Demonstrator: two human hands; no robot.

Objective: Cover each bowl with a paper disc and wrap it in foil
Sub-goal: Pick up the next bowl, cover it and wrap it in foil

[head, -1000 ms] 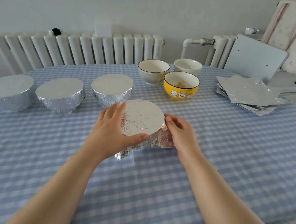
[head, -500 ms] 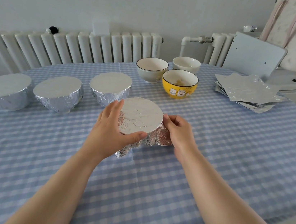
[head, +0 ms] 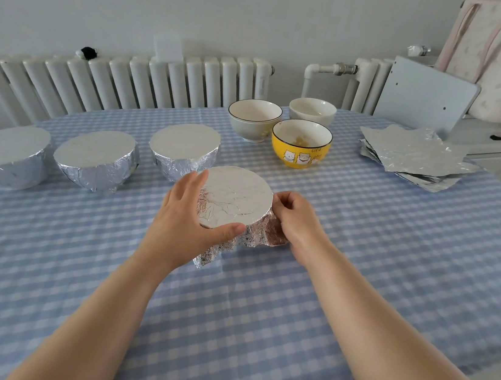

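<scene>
1. The worktop [head: 391,272] was the biggest thing before us, spread with a blue and white checked cloth and carrying everything else.
2. Behind it, along the wall, we saw a long white radiator [head: 149,80].
3. A stack of foil sheets [head: 413,154] lay at the far right of the worktop, well apart from the bowls.
4. Three finished foil-wrapped bowls stood in a row on the left: the leftmost wrapped bowl [head: 5,154], the middle wrapped bowl [head: 97,160] just beside it, and the third wrapped bowl [head: 184,149] nearest the centre.
5. The bowl being wrapped [head: 235,197] sat in the middle of the worktop, just in front of the third wrapped bowl, its top flat under creased foil and a loose foil corner trailing onto the cloth at its near side.
6. Our left hand [head: 185,216] curved round the left side of that bowl, fingers against the foil wall and thumb curled over the near rim, gripping it.
7. Our right hand [head: 293,217] was at the bowl's right side, fingers curled and pinching the crumpled foil against the wall below the rim.
8. Three uncovered bowls stood at the far centre: a yellow bowl [head: 300,153] with cat pictures, a pale dark-rimmed bowl [head: 253,123] left of it, and a white bowl [head: 312,110] behind.
</scene>
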